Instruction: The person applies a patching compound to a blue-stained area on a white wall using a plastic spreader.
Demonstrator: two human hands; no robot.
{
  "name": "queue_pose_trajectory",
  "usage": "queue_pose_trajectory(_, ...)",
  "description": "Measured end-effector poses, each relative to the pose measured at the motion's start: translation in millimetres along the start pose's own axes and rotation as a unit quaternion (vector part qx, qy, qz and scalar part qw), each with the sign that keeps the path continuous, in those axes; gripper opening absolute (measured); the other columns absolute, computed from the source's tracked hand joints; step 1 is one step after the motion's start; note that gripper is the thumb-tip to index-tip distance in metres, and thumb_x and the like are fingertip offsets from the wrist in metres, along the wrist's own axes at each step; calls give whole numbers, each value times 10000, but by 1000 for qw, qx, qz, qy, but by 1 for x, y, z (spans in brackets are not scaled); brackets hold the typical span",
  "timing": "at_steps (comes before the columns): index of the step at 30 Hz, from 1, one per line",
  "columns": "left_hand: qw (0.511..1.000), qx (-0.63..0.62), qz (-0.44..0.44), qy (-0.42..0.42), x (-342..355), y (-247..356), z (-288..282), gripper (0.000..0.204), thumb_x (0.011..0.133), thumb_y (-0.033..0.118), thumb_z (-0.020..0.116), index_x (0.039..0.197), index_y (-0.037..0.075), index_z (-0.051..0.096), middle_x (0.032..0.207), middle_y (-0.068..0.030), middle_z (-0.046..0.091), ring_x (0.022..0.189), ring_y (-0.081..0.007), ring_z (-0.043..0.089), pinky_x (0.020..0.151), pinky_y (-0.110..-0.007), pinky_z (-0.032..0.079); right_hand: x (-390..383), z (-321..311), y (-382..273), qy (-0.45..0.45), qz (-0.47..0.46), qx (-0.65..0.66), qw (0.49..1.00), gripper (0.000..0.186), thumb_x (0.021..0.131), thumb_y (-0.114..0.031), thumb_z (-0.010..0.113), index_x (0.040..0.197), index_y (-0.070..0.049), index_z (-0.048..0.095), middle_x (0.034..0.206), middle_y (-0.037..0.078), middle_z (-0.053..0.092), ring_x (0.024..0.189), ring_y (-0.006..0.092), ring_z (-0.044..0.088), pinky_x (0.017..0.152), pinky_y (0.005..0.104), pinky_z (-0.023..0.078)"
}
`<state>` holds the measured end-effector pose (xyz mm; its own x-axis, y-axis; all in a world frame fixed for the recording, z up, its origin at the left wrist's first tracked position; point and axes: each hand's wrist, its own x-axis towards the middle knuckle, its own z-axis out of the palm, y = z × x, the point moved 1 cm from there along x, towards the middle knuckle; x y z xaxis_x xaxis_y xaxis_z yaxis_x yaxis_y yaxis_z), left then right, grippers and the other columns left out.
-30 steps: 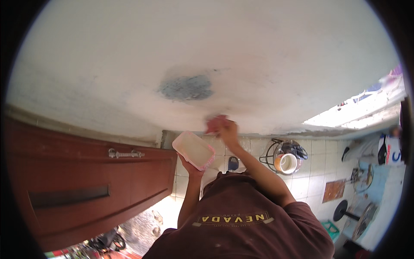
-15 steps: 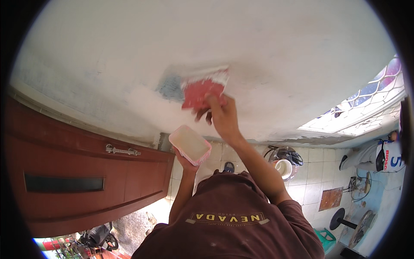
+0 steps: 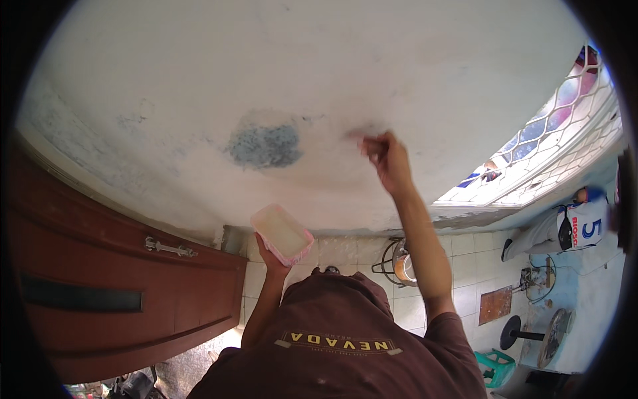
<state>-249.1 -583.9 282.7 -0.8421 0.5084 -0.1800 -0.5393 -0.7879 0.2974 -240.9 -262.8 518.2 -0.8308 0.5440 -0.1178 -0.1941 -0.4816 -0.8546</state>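
Note:
My right hand is raised against the pale wall, right of a rough blue-grey patch. Its fingers pinch a red putty spreader, seen nearly edge-on and smeared by motion; I cannot tell whether its blade touches the wall. Lower and to the left, my left hand grips a pink-edged rectangular plastic tub from beneath. Pale off-white matter fills much of the tub's inside. Most of the left fingers are hidden behind the tub.
A reddish-brown door with a metal handle stands at left. A grilled window is at right. On the tiled floor are a white bucket and a green stool. Another person is at far right.
My right hand has moved right, away from the blue-grey patch, and the spreader has turned from face-on to nearly edge-on. The tub remains in my left hand. The whole view has shifted slightly.

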Motion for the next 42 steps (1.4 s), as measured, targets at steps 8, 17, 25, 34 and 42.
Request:
queue_pose_trajectory(8,999,-4,-14,-37,-13,28,37,718,1023,694,364,1518,177,427,1451,-63,543,1311,-301,559,1092,-542,474,-87,108,-119,-95,-162,-37,982,262,1034,-244,452,1020,-40,615,868,122,705,655,182,626,529,262,433)
queue_pose_trajectory(17,999,-17,7,-27,-81,65,-27,724,1007,708,391,1529,206,418,1486,-47,514,1321,-316,548,1088,-584,466,-28,-61,121,68,90,-177,978,360,1026,-280,436,940,-22,672,838,146,728,675,190,663,556,296,451)
queue_pose_trajectory(25,999,-39,22,-8,-131,91,-48,718,995,705,427,1513,208,428,1441,-59,544,1274,-330,584,1003,-597,529,-19,138,-72,-111,-146,-73,980,288,999,-168,390,910,41,569,1080,295,727,907,283,711,721,342,519)
queue_pose_trajectory(34,998,-25,19,56,-160,101,-95,760,981,743,404,1526,214,427,1465,-68,535,1307,-326,567,1049,-600,497,-95,173,33,-121,-104,-192,968,435,1062,-327,369,1084,-38,693,884,75,737,696,152,629,619,291,413)
queue_pose_trajectory(42,997,-1,71,43,-202,154,-96,719,1000,717,405,1517,219,446,1482,-51,520,1346,-309,520,1100,-537,461,-53,128,315,-125,238,-122,956,398,1051,-247,408,1083,-21,734,976,85,755,825,133,669,672,266,487)
